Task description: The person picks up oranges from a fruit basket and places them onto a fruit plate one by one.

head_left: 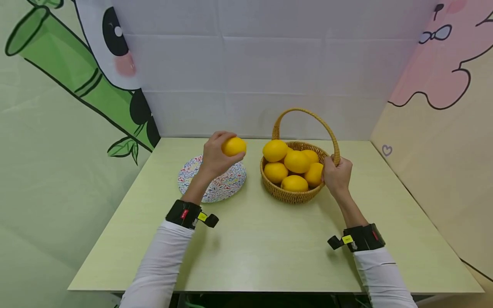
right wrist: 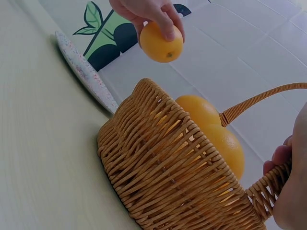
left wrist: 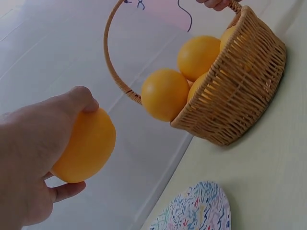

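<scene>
My left hand (head_left: pixel 215 158) holds an orange (head_left: pixel 235 146) between thumb and fingers, above the right part of a round plate (head_left: pixel 227 184) with a multicoloured squiggle pattern. In the left wrist view the held orange (left wrist: pixel 88 148) is off the table, apart from plate and basket. My right hand (head_left: pixel 338 174) grips the wicker basket (head_left: pixel 289 196) at the right foot of its tall handle (head_left: pixel 306 112). Several oranges (head_left: pixel 296 161) are heaped in the basket, one (head_left: pixel 275 150) up against its left rim. The basket stands upright, right of the plate.
Both things stand on a pale table (head_left: pixel 269 252), toward its back edge. A white cloth wall (head_left: pixel 246 77) rises directly behind, and printed cartoon panels flank the table on both sides. The table's front edge lies below my forearms.
</scene>
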{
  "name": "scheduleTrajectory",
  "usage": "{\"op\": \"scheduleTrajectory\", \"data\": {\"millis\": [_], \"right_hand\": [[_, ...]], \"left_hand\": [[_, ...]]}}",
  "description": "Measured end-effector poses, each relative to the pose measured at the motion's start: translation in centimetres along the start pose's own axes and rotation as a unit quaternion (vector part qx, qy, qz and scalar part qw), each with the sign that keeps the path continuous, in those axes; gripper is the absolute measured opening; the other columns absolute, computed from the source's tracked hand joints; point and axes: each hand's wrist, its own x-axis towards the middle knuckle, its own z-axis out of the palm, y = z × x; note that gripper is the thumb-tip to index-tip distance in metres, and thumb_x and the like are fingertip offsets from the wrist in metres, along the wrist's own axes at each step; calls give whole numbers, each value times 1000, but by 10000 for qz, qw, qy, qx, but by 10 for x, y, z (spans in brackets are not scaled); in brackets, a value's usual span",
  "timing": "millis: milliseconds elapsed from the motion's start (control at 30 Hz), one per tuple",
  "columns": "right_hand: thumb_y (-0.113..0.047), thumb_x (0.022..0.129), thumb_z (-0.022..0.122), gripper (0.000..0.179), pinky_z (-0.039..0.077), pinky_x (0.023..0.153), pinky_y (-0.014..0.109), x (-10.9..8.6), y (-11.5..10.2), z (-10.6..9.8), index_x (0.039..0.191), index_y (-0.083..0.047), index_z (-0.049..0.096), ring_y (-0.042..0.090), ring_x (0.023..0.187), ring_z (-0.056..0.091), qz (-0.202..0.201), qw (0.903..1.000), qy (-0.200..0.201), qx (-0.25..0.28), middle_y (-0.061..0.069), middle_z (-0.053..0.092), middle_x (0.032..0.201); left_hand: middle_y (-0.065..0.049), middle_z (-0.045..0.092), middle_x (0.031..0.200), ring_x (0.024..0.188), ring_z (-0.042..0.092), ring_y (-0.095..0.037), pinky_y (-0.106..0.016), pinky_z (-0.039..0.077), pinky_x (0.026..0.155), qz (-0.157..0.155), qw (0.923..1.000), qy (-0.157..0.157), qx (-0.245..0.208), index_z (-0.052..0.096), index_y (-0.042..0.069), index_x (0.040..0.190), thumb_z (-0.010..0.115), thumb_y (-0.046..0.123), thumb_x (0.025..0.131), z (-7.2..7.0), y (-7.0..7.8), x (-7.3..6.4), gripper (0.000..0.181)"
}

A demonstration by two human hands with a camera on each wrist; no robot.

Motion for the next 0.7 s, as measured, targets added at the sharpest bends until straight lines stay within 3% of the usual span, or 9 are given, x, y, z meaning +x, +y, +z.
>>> {"op": "scheduleTrajectory", "data": {"millis": [467, 700], "right_hand": [[-5, 106, 50, 49, 36, 29, 26, 1, 5, -1, 58, -11, 48, 21, 29, 43, 4, 10000, 51, -3, -3, 47, 41], [-6, 106, 50, 48, 37, 30, 26, 1, 6, -1, 58, -11, 47, 24, 29, 44, 32, 10000, 68, 23, -3, 47, 41]], "left_hand": [[-19, 61, 157, 139, 59, -44, -63, 61, 109, -1059, 9941, -17, 251, 71, 9, 148, 89, 29, 96, -8, -58, 4, 59], [-21, 58, 159, 142, 54, -45, -64, 58, 113, -1409, 9896, -38, 284, 67, 7, 153, 86, 29, 98, -5, -76, 10, 62]]}}
